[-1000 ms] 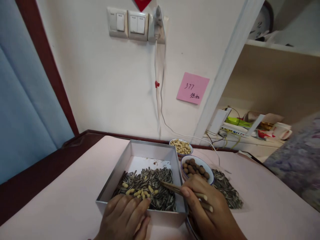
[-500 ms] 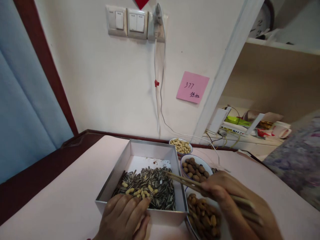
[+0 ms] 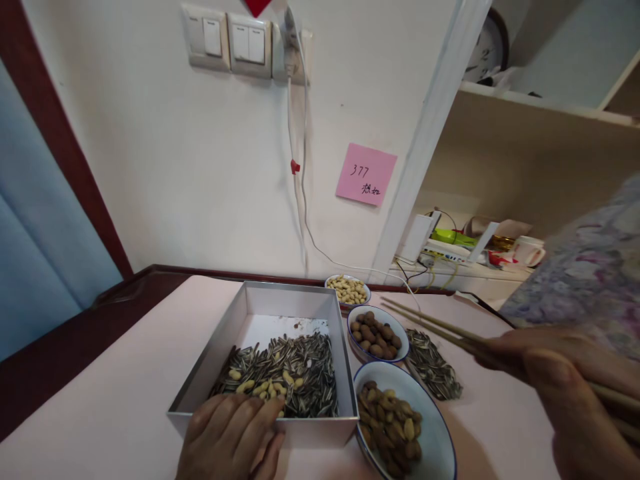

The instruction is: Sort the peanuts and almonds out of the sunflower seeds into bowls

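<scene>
Head view, looking down at a pale table set against a wall.

Left hand: at the near wall of a square grey box. The fingers lie close together, draped over the rim, with their tips on the contents. The thumb sits outside, below the wall. This reads as a light clamp on the wall, most likely to keep the box from sliding.

Box contents: striped sunflower seeds heaped in the near half, with a few pale peanuts mixed in just ahead of the fingertips. The far half of the floor is bare.

Right hand: raised at the right edge, well clear of the box, closed around a pair of wooden chopsticks. The grip is partly blurred. The sticks run up and left over the table, and their tips end above the gap beside the far bowls. The tips are almost together, and nothing shows between them. A patterned sleeve shows behind the hand.

Right of the box stand three bowls in a line:
- far small bowl of pale peanuts
- middle bowl of brown nuts
- near large bowl part-filled with brown nuts

A loose pile of seeds lies on the table beside the middle bowl. With one kind to each container, all close to the box, the layout looks like sorting by kind.

Wall: pink note, switches, hanging cable.
</scene>
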`<state>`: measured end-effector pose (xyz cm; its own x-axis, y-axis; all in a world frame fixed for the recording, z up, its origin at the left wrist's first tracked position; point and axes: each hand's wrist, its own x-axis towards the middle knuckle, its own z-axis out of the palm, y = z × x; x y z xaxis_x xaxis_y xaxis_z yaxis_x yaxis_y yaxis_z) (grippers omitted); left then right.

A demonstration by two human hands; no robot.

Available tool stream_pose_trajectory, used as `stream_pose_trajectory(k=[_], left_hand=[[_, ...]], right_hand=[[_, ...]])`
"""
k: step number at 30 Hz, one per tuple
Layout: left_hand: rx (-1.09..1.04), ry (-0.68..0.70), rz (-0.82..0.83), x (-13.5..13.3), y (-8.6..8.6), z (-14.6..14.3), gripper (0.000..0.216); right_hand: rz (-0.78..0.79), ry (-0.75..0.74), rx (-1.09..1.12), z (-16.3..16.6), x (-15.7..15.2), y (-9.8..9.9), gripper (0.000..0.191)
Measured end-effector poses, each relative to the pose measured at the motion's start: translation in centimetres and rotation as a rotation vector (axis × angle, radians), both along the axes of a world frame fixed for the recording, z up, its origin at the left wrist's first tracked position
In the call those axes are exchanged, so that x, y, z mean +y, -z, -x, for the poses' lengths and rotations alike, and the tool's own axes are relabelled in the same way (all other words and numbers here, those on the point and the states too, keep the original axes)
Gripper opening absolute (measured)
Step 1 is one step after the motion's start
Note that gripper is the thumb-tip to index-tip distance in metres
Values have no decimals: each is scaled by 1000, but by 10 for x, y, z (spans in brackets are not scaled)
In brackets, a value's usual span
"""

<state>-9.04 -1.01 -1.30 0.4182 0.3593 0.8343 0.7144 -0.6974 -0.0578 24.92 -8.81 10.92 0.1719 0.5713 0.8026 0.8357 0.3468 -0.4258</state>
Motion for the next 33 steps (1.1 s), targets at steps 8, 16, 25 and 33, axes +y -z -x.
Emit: stream_pose_trajectory(k=[8, 16, 25, 33], left_hand=[[-10, 8, -8, -1, -1, 0, 20], [-23, 4, 16, -4, -3, -2, 20], [-28, 12, 5, -3, -2, -1, 20], [15, 1, 8, -2, -2, 1, 21]], right_hand=[[410, -476, -107, 77, 23, -2, 29], [453, -480, -85, 91, 32, 24, 34], [453, -460, -46, 90, 39, 35, 34], [388, -442, -52, 88, 34, 23, 32]])
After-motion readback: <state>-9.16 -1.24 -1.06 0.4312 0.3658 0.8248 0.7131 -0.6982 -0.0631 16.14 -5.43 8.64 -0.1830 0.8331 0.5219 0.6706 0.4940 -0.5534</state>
